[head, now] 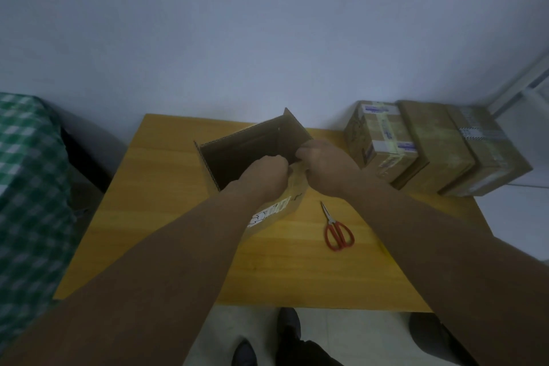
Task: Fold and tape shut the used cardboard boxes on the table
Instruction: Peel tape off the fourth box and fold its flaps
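We are leaning over the yellow surface, our left hand and right hand curling their fingers tight on the near flap of the open cardboard box sitting mid-surface, red-handled scissors lying just right, three taped boxes sitting at the far right corner.

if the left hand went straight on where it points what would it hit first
Probably the right hand, just ahead of the left hand; past it, the open brown cardboard box. Depth unclear.
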